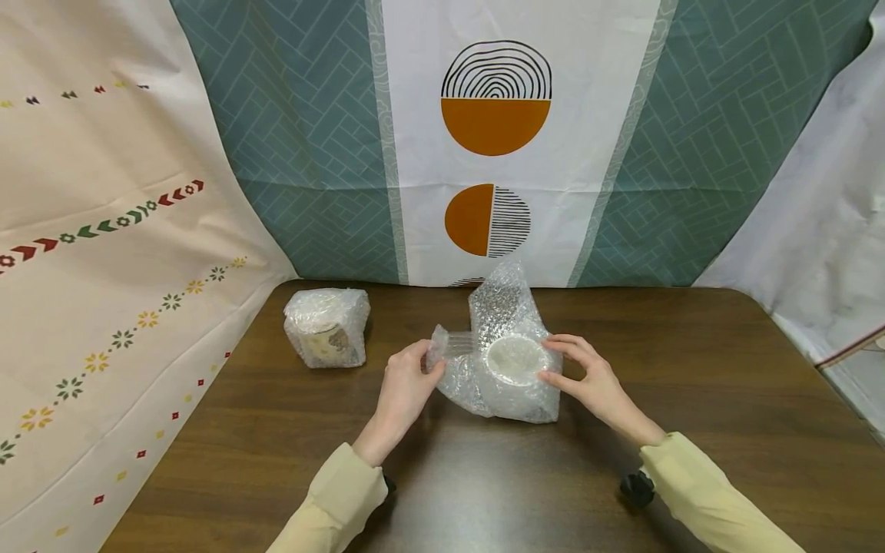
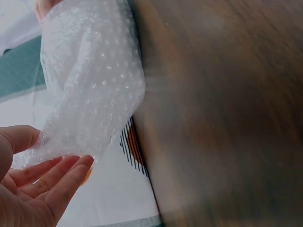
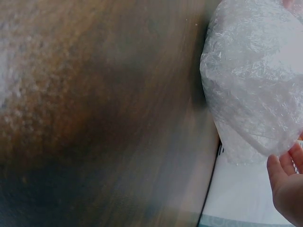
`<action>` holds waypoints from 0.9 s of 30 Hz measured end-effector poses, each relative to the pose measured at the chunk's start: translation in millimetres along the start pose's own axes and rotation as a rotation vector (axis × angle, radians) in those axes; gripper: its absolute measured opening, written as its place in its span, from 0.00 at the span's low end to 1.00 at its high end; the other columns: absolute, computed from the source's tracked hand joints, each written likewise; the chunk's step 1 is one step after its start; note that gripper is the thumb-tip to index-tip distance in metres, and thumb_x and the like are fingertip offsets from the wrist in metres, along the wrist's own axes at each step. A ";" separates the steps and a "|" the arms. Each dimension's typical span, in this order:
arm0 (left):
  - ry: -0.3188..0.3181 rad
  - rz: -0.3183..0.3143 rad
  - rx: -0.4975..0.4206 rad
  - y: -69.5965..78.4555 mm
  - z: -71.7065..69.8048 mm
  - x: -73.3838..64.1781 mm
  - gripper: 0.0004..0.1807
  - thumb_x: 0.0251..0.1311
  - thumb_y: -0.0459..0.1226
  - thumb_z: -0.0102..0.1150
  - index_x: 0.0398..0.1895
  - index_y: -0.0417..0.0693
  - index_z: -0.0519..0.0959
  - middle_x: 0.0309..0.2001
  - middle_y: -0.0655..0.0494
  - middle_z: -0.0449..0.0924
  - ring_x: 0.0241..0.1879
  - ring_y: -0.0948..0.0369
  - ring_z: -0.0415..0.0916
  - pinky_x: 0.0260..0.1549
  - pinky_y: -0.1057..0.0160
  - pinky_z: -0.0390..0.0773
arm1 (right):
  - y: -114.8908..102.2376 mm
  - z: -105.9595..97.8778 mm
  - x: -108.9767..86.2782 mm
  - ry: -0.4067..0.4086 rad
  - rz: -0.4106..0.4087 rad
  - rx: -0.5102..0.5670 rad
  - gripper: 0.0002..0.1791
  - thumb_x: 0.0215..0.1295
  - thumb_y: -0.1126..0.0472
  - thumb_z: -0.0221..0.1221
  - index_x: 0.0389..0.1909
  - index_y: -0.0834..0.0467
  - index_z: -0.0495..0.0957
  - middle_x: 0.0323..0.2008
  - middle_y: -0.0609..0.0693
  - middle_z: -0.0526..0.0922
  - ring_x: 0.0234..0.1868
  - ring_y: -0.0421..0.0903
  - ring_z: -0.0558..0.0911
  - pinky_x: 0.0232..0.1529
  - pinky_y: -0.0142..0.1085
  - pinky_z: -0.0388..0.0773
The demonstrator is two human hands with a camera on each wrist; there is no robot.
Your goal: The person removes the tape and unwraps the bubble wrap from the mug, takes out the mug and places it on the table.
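Observation:
A white round-topped object point(image 1: 516, 359) stands on the table, partly wrapped in clear bubble wrap point(image 1: 499, 303). One sheet of the wrap rises behind it, and a loose flap reaches out on its left. My left hand point(image 1: 406, 384) pinches the end of that flap between thumb and fingers; the left wrist view shows the wrap point(image 2: 94, 85) stretching up from this grip. On the other side, my right hand point(image 1: 588, 380) holds the wrapped object near its rim, thumb at the front and fingers farther back. In the right wrist view its fingertips point(image 3: 273, 163) meet the wrap's edge.
Another bubble-wrapped item point(image 1: 328, 329), with a printed pattern showing through, sits at the back left of the brown wooden table point(image 1: 691, 369). A patterned curtain point(image 1: 311, 153) hangs behind the table, and a light cloth point(image 1: 124, 230) hangs along the left.

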State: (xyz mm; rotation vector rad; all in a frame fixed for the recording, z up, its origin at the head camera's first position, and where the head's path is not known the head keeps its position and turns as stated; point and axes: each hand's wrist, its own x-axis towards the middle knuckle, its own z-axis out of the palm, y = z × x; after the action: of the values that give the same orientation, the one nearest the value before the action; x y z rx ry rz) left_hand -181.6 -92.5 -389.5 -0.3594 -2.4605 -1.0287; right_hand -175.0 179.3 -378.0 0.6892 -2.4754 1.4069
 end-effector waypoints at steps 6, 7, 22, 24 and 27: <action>-0.016 -0.028 0.001 -8.1 -1.7 -3.2 0.05 0.49 0.30 0.63 0.29 0.40 0.77 0.19 0.57 0.69 0.18 0.64 0.63 0.15 0.66 0.66 | 1.0 -0.2 -0.5 -0.001 0.004 -0.001 0.24 0.51 0.69 0.65 0.50 0.69 0.73 0.53 0.62 0.68 0.55 0.55 0.66 0.51 0.39 0.64; -0.017 -0.034 0.002 -8.8 -2.1 -3.7 0.05 0.49 0.31 0.63 0.28 0.40 0.77 0.18 0.58 0.67 0.18 0.64 0.62 0.15 0.66 0.65 | 1.2 -0.2 -0.5 0.000 0.005 -0.001 0.24 0.51 0.69 0.65 0.50 0.69 0.73 0.53 0.62 0.68 0.55 0.55 0.66 0.51 0.39 0.64; -0.069 -0.180 0.032 -19.2 -8.5 -11.4 0.24 0.45 0.33 0.67 0.46 0.33 0.71 0.19 0.52 0.72 0.19 0.59 0.67 0.19 0.58 0.72 | 12.1 1.5 -0.8 0.008 -0.003 0.009 0.24 0.50 0.69 0.65 0.51 0.68 0.73 0.54 0.60 0.68 0.54 0.55 0.65 0.49 0.45 0.63; -0.084 -0.217 0.029 -20.3 -9.5 -12.1 0.27 0.45 0.34 0.68 0.48 0.33 0.69 0.21 0.49 0.73 0.20 0.58 0.69 0.21 0.57 0.73 | 21.9 2.5 -0.7 0.008 -0.004 0.005 0.24 0.51 0.68 0.65 0.51 0.66 0.73 0.54 0.58 0.68 0.55 0.53 0.65 0.50 0.46 0.63; -0.103 -0.281 0.017 -22.5 -10.9 -12.4 0.31 0.45 0.36 0.69 0.51 0.33 0.66 0.18 0.49 0.71 0.19 0.58 0.67 0.19 0.57 0.73 | 36.3 4.1 -0.5 0.007 -0.001 -0.006 0.25 0.51 0.65 0.66 0.52 0.62 0.74 0.55 0.54 0.68 0.55 0.49 0.65 0.50 0.47 0.63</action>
State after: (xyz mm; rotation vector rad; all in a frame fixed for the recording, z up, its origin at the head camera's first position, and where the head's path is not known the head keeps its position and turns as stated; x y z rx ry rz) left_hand -176.5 -116.7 -402.5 -0.0617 -2.6648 -1.1240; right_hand -192.3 191.7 -407.6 0.6826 -2.4732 1.3981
